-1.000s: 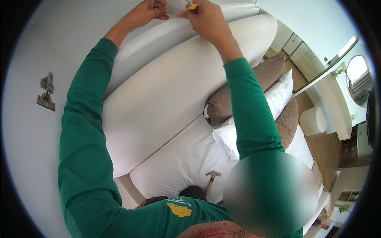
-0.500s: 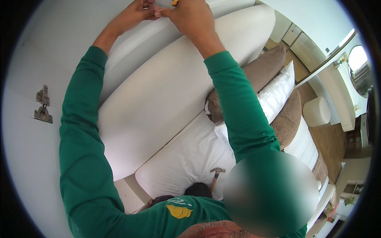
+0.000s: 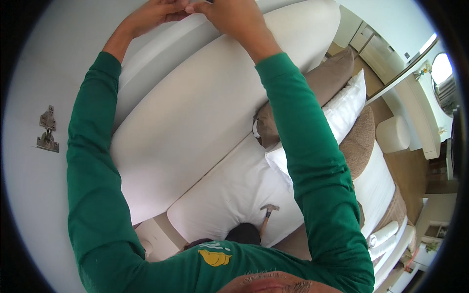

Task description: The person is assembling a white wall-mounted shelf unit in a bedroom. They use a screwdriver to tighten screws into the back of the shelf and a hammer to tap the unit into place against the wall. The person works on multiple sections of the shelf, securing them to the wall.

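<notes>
Both arms, in green sleeves, reach up to the top edge of the picture. My left hand (image 3: 155,15) is closed, its thumb and fingers pinched together near the right hand's fingertips; what is between them is too small to tell. Beside it my right hand (image 3: 238,20) is curled closed, thumb pointing left, around something cut off by the picture's edge. Below the hands rises the cream padded headboard (image 3: 195,112). On the white panel (image 3: 36,185) at my left is a metal hinge (image 3: 48,131).
A hammer (image 3: 267,211) lies on the white bedding (image 3: 229,195) below me. To the right are a brown pillow (image 3: 327,78), a white pillow (image 3: 348,105) and a brown fuzzy cushion (image 3: 359,141). Farther right stand a round white stool (image 3: 392,134) and a vanity with a mirror (image 3: 443,83).
The hands have risen slightly toward the top edge and the right forearm has swung right. The yellow-orange bit seen at the right hand is out of view now.
</notes>
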Motion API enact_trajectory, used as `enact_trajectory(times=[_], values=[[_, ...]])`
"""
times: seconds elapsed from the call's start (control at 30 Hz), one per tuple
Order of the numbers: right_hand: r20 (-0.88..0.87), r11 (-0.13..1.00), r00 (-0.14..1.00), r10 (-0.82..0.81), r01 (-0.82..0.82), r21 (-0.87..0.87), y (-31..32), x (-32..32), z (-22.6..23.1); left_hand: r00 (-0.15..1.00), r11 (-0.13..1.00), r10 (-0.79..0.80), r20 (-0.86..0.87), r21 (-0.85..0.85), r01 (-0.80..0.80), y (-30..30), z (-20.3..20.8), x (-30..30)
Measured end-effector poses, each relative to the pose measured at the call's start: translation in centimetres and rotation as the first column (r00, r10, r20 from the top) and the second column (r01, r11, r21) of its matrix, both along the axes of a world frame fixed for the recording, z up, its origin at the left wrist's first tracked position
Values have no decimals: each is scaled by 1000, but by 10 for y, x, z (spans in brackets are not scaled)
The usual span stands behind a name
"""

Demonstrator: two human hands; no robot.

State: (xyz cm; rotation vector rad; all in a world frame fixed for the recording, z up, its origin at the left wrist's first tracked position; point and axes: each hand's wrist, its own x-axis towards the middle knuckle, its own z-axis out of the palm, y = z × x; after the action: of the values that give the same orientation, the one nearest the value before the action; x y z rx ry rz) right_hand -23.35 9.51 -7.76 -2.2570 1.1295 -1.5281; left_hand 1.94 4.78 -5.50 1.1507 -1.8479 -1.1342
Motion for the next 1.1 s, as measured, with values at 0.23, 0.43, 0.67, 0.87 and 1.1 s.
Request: enact_trajectory(times=[0.23,0.43,0.67,0.87,1.1], values=[[352,973,910,-219,230,13,162,-155,-58,989,984,-12,-148,172,38,-26,2,41],[689,880,598,-410,61,471,378,-235,-194,776,594,536,-332,-506,-626,-24,23,76],[819,846,429,-381,-195,496,544,-182,-291,549,433,141,-824,-447,-782,136,36,-83],[770,776,600,-217,-372,509,633,-142,-285,596,940,-286,-750,-342,21,335,-182,-222],[584,501,550,-597,-313,807,733,-124,-342,275,854,-215,-937,-44,518,537,-212,-54]])
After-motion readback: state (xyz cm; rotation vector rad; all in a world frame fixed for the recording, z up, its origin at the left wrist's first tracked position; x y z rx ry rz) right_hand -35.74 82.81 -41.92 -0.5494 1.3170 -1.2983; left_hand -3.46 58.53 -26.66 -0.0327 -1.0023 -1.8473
